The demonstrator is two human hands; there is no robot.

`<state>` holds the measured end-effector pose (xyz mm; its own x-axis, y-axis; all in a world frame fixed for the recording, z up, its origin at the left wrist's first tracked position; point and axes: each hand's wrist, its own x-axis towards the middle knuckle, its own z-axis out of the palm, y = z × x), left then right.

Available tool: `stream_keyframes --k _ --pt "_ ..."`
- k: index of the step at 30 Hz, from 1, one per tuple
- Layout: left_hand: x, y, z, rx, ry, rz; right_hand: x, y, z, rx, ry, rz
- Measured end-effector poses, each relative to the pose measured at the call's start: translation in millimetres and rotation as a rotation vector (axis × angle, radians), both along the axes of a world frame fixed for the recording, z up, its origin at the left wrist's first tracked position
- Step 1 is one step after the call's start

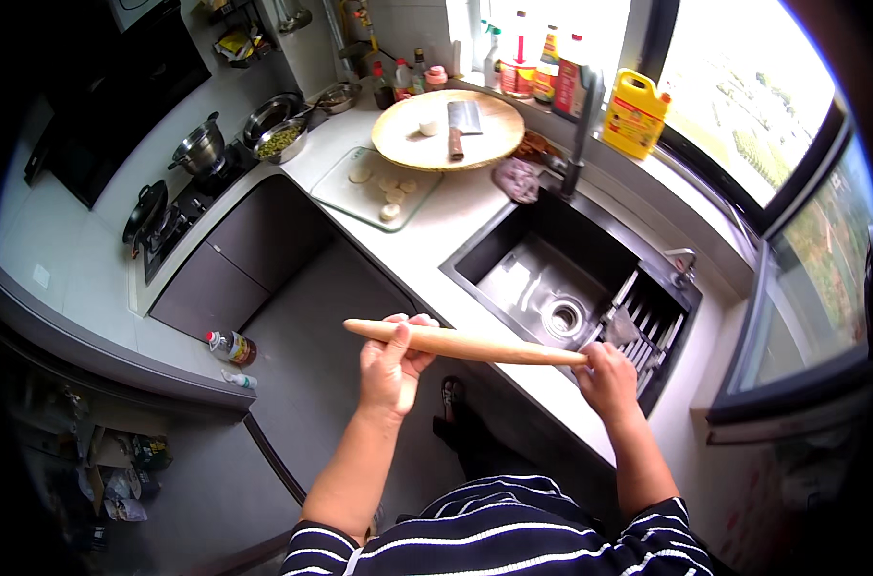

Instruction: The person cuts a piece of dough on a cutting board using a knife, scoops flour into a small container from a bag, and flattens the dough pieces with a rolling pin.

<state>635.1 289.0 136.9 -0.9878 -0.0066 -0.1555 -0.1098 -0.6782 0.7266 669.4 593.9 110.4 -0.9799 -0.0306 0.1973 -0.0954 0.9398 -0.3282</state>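
A tapered wooden rolling pin [485, 347] is held level in front of me, over the counter's front edge. Near its left end, my left hand [394, 360] is closed round it with the thumb across the wood. The pin's right tip sits in the closed fingers of my right hand [607, 379], beside the sink. Further off, a glass board [360, 204] on the counter bears several small pieces of dough [391, 196]. Behind it lies a round woven tray [398, 134] with a cleaver [458, 130] and a white lump [428, 127] on it.
A dark sink [513, 274] with a tap [581, 134] and drain rack [643, 350] is set into the counter. Bottles [568, 72] and a yellow jug [636, 115] line the sill. A pot [199, 149] and bowl [281, 142] stand by the stove. An oil bottle [233, 348] stands low at left.
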Motion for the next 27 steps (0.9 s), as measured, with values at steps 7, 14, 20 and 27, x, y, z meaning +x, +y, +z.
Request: stream_keyframes --k 7,14,20,27 --pt "-152.5 -85.9 -11.3 -0.066 -0.194 -0.062 -187.3 -125.0 5.3 -0.233 -0.393 0.517" --pt "-277.1 -187.5 -18.2 0.057 -0.237 -0.125 -287.6 -204.4 2.5 -0.265 -0.347 0.394" --pt "-460.1 -272.1 -100.5 -0.368 -0.341 -0.154 -344.2 -260.5 -25.1 -0.302 -0.264 0.082" --pt "-615.3 -261.8 -216.2 -1.281 -0.335 -0.206 -359.7 -344.5 -21.1 -0.418 -0.280 -0.350"
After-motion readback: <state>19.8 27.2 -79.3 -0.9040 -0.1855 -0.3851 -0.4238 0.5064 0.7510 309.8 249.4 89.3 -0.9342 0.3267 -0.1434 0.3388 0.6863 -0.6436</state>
